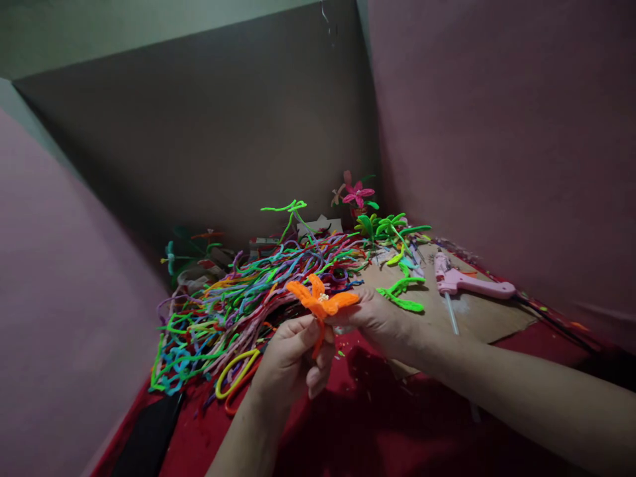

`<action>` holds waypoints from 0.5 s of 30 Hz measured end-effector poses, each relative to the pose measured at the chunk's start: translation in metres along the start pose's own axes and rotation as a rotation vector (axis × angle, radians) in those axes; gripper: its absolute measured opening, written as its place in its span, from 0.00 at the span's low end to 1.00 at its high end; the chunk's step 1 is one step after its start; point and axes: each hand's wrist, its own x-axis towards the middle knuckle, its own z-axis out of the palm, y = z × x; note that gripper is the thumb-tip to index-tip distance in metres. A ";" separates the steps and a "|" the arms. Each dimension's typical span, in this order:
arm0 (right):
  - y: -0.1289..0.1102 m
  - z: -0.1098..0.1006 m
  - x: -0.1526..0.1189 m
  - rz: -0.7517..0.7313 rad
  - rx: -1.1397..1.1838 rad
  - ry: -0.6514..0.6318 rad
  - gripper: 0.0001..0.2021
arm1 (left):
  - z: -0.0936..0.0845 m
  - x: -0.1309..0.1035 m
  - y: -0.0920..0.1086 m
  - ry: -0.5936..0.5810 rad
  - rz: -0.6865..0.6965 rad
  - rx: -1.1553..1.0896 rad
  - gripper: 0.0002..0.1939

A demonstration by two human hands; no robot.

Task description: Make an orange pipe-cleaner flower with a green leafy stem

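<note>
An orange pipe-cleaner flower (pixel 318 301) with a small pale centre is held up in front of me. My left hand (pixel 297 354) pinches its short stem from below, thumb and fingers closed round it. From the right, my right hand (pixel 370 318) grips the underside of a petal; its fingertips are partly hidden behind the flower. Behind both hands lies a big heap of coloured pipe cleaners (pixel 278 265). Just beyond my right hand rest green pipe-cleaner leaves (pixel 405 298).
A pink glue gun (pixel 472 285) with a clear glue stick lies on a cardboard sheet (pixel 489 318) at right. Yellow-handled scissors (pixel 237 371) sit by my left wrist. A dark flat object (pixel 149 434) lies front left. A pink flower (pixel 358 193) stands at the back on the red cloth (pixel 342 430).
</note>
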 end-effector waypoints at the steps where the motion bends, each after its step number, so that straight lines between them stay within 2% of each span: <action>1: 0.000 0.000 0.000 -0.012 0.012 0.001 0.07 | 0.002 0.001 0.001 0.023 0.005 0.048 0.17; 3: 0.000 0.001 -0.001 -0.037 0.042 0.019 0.08 | 0.008 0.002 0.001 0.121 0.058 0.184 0.17; 6: 0.001 0.002 -0.001 -0.061 0.036 0.053 0.10 | 0.015 0.003 -0.003 0.319 0.233 0.423 0.13; 9: 0.002 0.003 -0.002 -0.079 -0.025 0.075 0.12 | 0.018 0.001 -0.010 0.449 0.374 0.638 0.10; 12: 0.000 0.005 -0.003 -0.086 -0.080 0.084 0.13 | 0.017 -0.001 -0.015 0.538 0.440 0.763 0.08; 15: -0.003 0.006 -0.002 -0.052 -0.142 0.062 0.14 | 0.016 -0.003 -0.015 0.544 0.454 0.715 0.08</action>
